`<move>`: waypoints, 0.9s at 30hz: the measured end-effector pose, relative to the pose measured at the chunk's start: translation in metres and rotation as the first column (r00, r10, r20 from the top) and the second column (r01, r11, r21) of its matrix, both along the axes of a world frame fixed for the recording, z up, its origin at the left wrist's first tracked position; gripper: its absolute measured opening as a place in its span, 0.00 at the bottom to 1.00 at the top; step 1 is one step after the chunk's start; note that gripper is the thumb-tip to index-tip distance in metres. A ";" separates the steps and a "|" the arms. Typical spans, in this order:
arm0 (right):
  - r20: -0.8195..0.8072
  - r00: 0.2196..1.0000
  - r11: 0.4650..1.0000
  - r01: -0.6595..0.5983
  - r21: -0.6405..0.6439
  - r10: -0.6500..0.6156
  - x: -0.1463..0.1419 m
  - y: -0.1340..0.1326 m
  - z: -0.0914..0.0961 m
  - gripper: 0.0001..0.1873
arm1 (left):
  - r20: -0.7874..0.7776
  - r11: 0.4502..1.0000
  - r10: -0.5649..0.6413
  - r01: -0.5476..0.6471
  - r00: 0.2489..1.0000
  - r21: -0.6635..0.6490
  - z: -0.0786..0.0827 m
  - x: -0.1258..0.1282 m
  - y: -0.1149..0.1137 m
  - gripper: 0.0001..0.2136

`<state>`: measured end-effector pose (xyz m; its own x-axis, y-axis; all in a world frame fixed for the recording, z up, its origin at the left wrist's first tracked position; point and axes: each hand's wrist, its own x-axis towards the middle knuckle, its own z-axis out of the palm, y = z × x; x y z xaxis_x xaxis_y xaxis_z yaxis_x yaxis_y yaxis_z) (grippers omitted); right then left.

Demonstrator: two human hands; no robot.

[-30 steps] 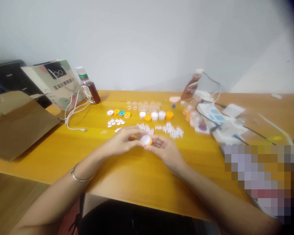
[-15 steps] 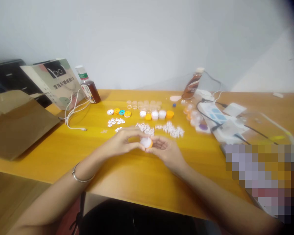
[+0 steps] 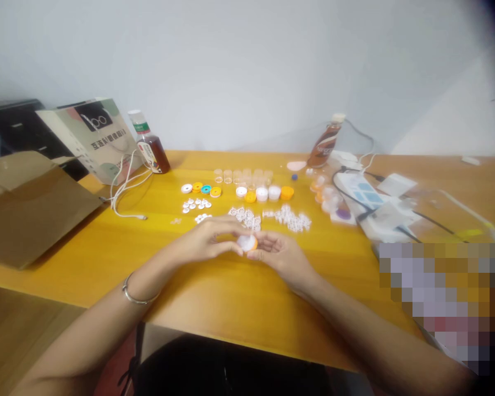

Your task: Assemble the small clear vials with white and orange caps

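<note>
Between both hands is a small round white-and-orange cap [image 3: 246, 243], held just above the table. My left hand [image 3: 212, 239] grips its left side, thumb below and fingers above. My right hand [image 3: 282, 256] pinches its orange right edge with curled fingers. Just beyond the hands lie a pile of small white parts [image 3: 247, 216] and a second white pile [image 3: 292, 218]. Farther back sits a row of white and orange caps [image 3: 262, 193]. To its left are several ring-shaped lids [image 3: 206, 190], with little white discs [image 3: 196, 204] in front of them.
Clear cups [image 3: 237, 176] stand at the back. A dark bottle [image 3: 152, 146], a paper bag [image 3: 94, 137], a white cable [image 3: 117, 198] and a brown bag [image 3: 33, 209] are left. At right are a brown drink bottle [image 3: 325, 144], power strips [image 3: 365, 192] and more caps [image 3: 328, 198].
Both hands stay around the cap in nearly the same place. The cap has turned or tilted very slightly. The rest of the scene shifts a little with the camera.
</note>
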<state>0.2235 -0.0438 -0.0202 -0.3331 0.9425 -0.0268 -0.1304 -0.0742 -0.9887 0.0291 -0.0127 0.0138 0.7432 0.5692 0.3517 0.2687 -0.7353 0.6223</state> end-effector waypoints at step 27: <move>-0.013 0.999 0.999 -0.030 0.032 0.030 -0.002 -0.001 -0.004 0.12 | -0.111 0.992 0.015 -0.001 0.994 0.127 -0.001 0.000 -0.008 0.11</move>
